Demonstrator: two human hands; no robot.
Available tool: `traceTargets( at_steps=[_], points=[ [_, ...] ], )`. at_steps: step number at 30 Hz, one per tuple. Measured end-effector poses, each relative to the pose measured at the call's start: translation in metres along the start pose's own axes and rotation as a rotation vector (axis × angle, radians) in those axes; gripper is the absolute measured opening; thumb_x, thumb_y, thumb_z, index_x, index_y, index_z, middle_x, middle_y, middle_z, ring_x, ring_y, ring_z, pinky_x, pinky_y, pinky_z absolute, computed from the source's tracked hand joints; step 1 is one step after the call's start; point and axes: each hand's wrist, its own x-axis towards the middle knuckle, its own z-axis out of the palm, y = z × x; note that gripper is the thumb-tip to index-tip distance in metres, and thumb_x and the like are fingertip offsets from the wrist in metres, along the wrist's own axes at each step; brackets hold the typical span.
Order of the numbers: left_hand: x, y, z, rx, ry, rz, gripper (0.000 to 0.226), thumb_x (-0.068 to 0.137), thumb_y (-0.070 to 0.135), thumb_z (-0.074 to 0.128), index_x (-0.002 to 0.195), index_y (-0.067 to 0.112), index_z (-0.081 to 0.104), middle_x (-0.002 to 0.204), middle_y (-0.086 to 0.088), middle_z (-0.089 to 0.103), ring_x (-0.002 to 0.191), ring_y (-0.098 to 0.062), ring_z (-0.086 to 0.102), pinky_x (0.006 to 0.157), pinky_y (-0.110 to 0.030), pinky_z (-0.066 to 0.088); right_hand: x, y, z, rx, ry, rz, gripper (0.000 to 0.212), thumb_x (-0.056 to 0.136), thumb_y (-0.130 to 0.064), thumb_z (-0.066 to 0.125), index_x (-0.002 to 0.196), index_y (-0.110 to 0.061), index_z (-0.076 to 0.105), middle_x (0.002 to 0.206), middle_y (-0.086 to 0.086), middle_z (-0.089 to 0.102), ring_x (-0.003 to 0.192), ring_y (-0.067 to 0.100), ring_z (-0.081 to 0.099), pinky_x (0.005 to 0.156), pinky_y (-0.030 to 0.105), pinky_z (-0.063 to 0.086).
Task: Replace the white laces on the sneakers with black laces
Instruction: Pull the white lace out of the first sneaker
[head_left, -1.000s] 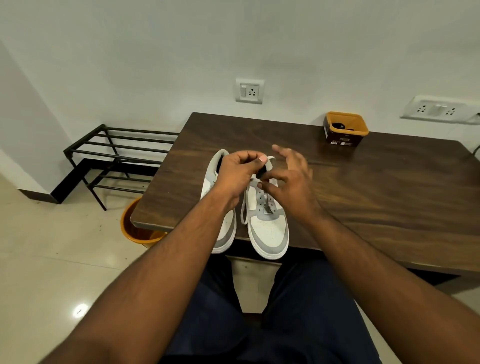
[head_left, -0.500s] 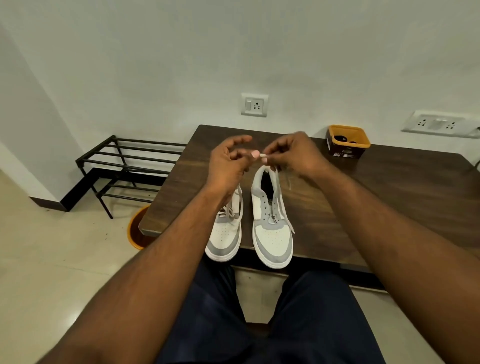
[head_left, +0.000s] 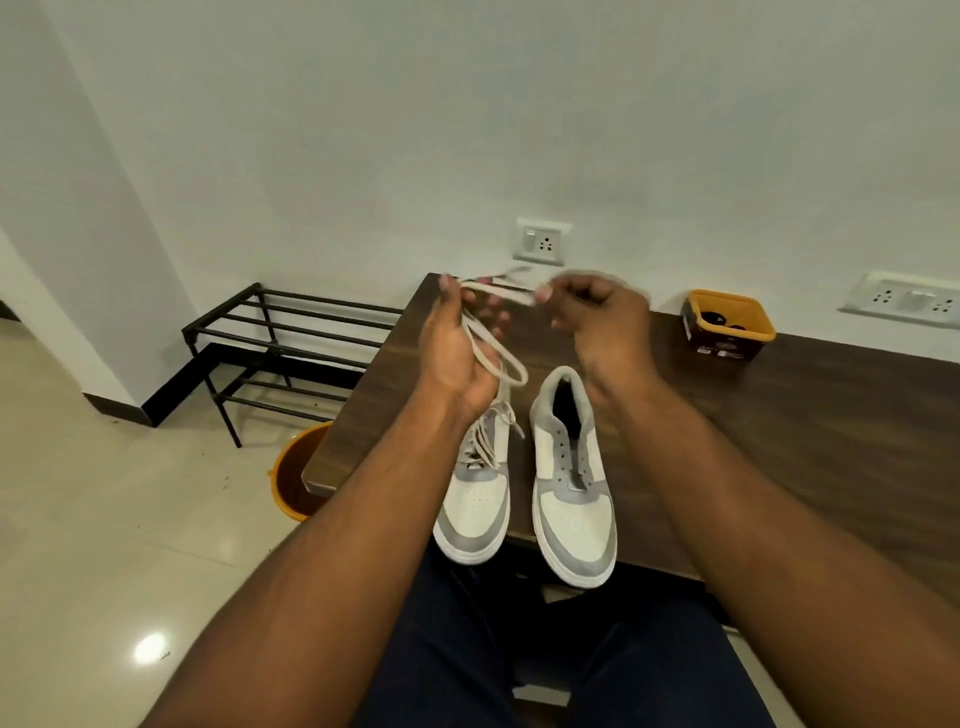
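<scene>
Two white and grey sneakers stand side by side at the near edge of the dark wooden table. The right sneaker has bare eyelets with no lace in them. The left sneaker still carries its white lace. A loose white lace is held up above the shoes. My left hand grips it, with loops hanging over the palm. My right hand pinches its other end at the same height. Dark items, unclear, lie in the orange box.
A black metal shoe rack stands on the floor left of the table. An orange bucket sits under the table's left corner. Wall sockets are behind the table. My lap in dark trousers is below the table edge.
The white lace has come fully out of the right sneaker. Both hands have risen and now hold it looped between them; the view has tilted up.
</scene>
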Motion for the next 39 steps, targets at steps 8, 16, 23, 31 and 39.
traceTargets(
  at_steps=[8, 16, 23, 31, 39],
  points=[
    [0.048, 0.041, -0.030, -0.120, 0.162, 0.003, 0.053, 0.094, 0.050, 0.054, 0.059, 0.016, 0.035, 0.041, 0.003, 0.028, 0.037, -0.012, 0.027, 0.039, -0.022, 0.030, -0.002, 0.061, 0.072, 0.255, -0.363, 0.449, 0.011, 0.093, -0.008, 0.059, 0.086, -0.016, 0.060, 0.083, 0.005, 0.065, 0.071, 0.016, 0.062, 0.070, 0.039, 0.056],
    [0.101, 0.086, -0.148, 0.463, 0.371, 0.312, 0.014, 0.101, 0.021, 0.053, 0.096, 0.010, 0.061, 0.066, -0.002, 0.051, 0.054, -0.010, 0.053, 0.051, -0.027, 0.049, 0.041, 0.124, 0.183, -0.016, -0.406, 0.409, 0.011, 0.074, 0.015, 0.070, 0.079, 0.009, 0.063, 0.078, 0.021, 0.064, 0.070, 0.027, 0.065, 0.065, 0.033, 0.058],
    [0.145, 0.105, -0.289, 0.658, 0.585, 0.214, 0.012, 0.098, 0.016, 0.058, 0.089, 0.016, 0.066, 0.077, -0.005, 0.063, 0.072, -0.018, 0.061, 0.062, -0.032, 0.053, 0.076, 0.224, 0.285, -0.233, -0.498, 0.403, 0.023, 0.072, 0.015, 0.072, 0.071, -0.005, 0.063, 0.067, 0.009, 0.062, 0.061, 0.018, 0.063, 0.057, 0.024, 0.054],
    [0.171, 0.080, -0.385, 0.775, 0.667, -0.227, 0.032, 0.103, 0.030, 0.046, 0.117, 0.013, 0.069, 0.122, -0.007, 0.064, 0.116, -0.023, 0.056, 0.093, -0.040, 0.046, 0.097, 0.311, 0.333, -0.676, -0.719, 0.349, 0.025, 0.081, 0.011, 0.064, 0.086, -0.014, 0.066, 0.087, 0.000, 0.062, 0.082, 0.010, 0.059, 0.059, 0.019, 0.047],
    [0.177, 0.072, -0.393, 0.847, 0.697, -0.192, 0.034, 0.104, 0.024, 0.043, 0.129, 0.010, 0.062, 0.134, -0.009, 0.059, 0.127, -0.026, 0.049, 0.110, -0.044, 0.038, 0.094, 0.329, 0.336, -0.724, -0.689, 0.145, 0.019, 0.086, 0.008, 0.059, 0.086, -0.010, 0.068, 0.092, 0.003, 0.067, 0.086, 0.012, 0.063, 0.067, 0.016, 0.051]
  ],
)
